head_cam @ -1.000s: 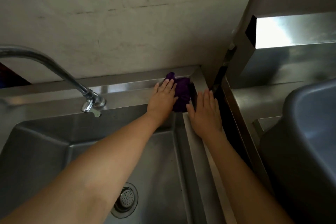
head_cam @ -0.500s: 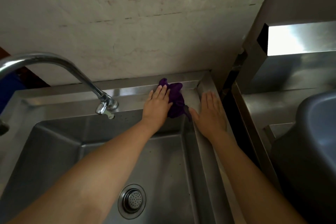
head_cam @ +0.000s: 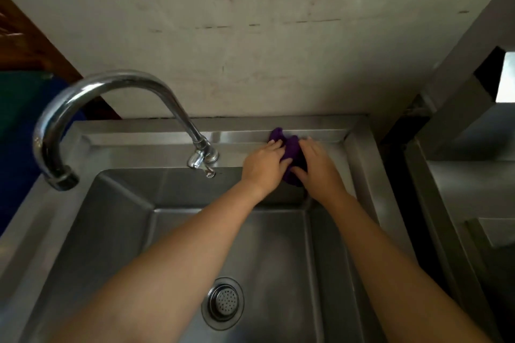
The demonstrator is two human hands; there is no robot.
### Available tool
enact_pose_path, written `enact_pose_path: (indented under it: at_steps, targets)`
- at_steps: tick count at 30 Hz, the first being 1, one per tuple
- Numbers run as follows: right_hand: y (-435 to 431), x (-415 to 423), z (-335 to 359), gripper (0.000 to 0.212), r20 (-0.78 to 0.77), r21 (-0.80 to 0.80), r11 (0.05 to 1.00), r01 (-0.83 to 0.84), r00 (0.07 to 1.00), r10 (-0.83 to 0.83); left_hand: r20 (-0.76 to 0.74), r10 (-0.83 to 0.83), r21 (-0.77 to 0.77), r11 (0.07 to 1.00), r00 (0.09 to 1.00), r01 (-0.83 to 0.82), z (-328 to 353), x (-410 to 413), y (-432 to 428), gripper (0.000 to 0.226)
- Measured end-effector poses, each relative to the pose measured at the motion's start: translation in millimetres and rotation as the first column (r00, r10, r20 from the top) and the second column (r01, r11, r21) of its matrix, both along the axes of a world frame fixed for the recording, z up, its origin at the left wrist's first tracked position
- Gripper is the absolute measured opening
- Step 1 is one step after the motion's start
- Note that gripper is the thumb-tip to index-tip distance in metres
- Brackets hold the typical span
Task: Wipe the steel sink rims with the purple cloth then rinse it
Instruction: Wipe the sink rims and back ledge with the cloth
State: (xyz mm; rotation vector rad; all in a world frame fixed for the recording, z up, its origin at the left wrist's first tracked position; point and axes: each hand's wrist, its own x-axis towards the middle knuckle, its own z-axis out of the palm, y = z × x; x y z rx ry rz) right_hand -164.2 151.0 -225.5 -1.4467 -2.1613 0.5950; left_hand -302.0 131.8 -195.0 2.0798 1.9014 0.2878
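The purple cloth [head_cam: 291, 152] lies bunched on the back rim of the steel sink [head_cam: 328, 145], right of the tap base. My left hand [head_cam: 263, 167] presses on the cloth's left side with its fingers closed over it. My right hand [head_cam: 320, 168] rests on the cloth's right side, fingers curled on it. Only the middle strip and the top of the cloth show between the two hands. Its lower end hangs just over the basin's back edge.
A curved chrome tap [head_cam: 111, 97] rises from the back rim and arcs to the left, its spout over the basin's left edge. The drain strainer [head_cam: 223, 302] sits in the basin floor. A steel counter [head_cam: 459, 198] stands to the right, a plaster wall [head_cam: 250, 36] behind.
The cloth and my left hand have slid left along the back rim, away from the right corner. My right hand left the right rim and came onto the cloth. The view shifted left.
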Motion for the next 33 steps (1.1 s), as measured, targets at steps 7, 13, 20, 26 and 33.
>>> enact_pose_path:
  at_steps: [7,13,20,26,33]
  targets:
    - [-12,-7,24,0.041,-0.495,-0.265,0.96,-0.09,0.867,-0.055,0.614,0.297,-0.06,0.941,0.731,-0.332,20,-6,-13,0.026]
    - [-12,-30,36,0.046,-0.425,-0.223,0.967,-0.122,0.905,0.016,0.849,0.512,-0.465,0.841,0.131,-0.277,39,-22,-24,0.025]
    - [24,-77,49,0.037,-0.166,0.059,0.996,0.069,0.984,-0.058,0.178,0.238,0.34,0.896,0.955,-0.287,23,-86,-76,0.028]
    - [29,-151,37,0.042,0.406,0.045,0.947,-0.317,0.872,0.272,-0.063,0.242,0.371,0.906,0.968,-0.202,-16,-111,-84,0.045]
    - [22,-132,25,0.036,0.443,0.06,0.952,-0.302,0.862,0.245,-0.154,0.258,0.428,0.887,0.954,-0.171,-16,-107,-81,0.041]
